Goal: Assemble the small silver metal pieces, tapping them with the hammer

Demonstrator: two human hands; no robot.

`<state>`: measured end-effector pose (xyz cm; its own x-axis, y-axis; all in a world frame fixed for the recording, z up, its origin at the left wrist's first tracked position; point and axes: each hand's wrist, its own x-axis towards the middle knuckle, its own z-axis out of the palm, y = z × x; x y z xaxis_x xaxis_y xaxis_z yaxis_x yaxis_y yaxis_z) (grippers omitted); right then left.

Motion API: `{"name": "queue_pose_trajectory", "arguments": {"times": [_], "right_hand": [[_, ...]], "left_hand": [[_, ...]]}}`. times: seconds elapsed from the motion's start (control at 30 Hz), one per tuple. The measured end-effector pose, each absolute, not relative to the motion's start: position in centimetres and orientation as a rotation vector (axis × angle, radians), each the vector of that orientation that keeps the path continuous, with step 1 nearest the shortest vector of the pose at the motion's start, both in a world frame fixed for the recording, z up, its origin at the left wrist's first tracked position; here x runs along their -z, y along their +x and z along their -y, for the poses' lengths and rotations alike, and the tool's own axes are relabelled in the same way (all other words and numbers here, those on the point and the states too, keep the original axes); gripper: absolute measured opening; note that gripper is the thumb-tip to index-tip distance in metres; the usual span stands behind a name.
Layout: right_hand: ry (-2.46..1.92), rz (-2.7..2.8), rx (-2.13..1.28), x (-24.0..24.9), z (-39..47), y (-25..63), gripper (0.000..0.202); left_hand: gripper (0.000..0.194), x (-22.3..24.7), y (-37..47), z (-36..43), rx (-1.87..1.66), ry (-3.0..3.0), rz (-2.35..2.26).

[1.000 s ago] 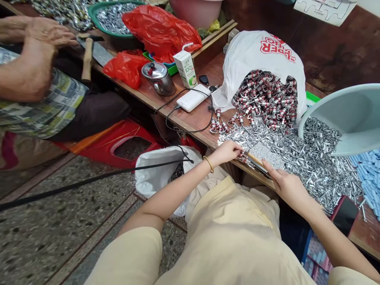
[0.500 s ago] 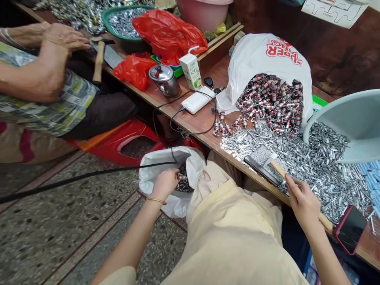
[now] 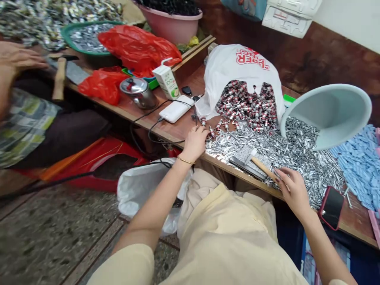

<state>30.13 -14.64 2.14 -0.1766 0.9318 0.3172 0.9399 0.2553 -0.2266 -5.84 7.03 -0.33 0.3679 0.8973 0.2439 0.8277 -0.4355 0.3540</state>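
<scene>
My left hand (image 3: 196, 143) is at the table's front edge, its fingers bent together over the loose red-and-silver metal fittings (image 3: 219, 126); one fitting shows at the fingertips. In my right hand (image 3: 292, 189) is the wooden handle of a hammer (image 3: 263, 167). The hammer's head rests over a flat metal block (image 3: 247, 160) with a dark bar along its front. Small silver metal pins and strips (image 3: 285, 154) lie heaped around the block. More fittings fill the mouth of a white plastic bag (image 3: 237, 63). Below my left forearm hangs an open white sack (image 3: 139, 182).
A grey-blue tub (image 3: 344, 114) lies tipped on the pile, with blue pieces (image 3: 359, 170) beyond. A phone (image 3: 331, 208) sits at the front edge. A power bank (image 3: 177, 109), drink carton (image 3: 166, 81), steel cup (image 3: 139, 93) and trailing cable are to the left. A co-worker's hands (image 3: 18, 57) are far left.
My left hand has risen from the white sack to the fittings on the table edge. My right hand still holds the hammer. The head view has shifted right.
</scene>
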Motion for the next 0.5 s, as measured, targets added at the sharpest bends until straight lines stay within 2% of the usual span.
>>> {"name": "queue_pose_trajectory", "arguments": {"times": [0.1, 0.2, 0.33, 0.5], "right_hand": [[-1.775, 1.988, -0.004, -2.6, 13.1, 32.0, 0.035], [-1.904, 1.808, 0.01, -2.8, 9.5, 34.0, 0.031], [-2.002, 2.043, -0.025, -2.7, 3.7, 34.4, 0.024], [-2.156, 2.227, 0.08, -1.9, 0.2, 33.1, 0.018]], "left_hand": [[0.034, 1.1, -5.8, -8.8, -0.672, 2.436, -1.555], [0.023, 0.5, -4.7, -8.6, -0.961, 2.251, -1.543], [0.016, -0.8, -2.9, -7.4, -1.329, 1.674, -1.438], [0.028, -1.1, -2.7, -5.2, -1.21, 0.895, -1.022]]}}
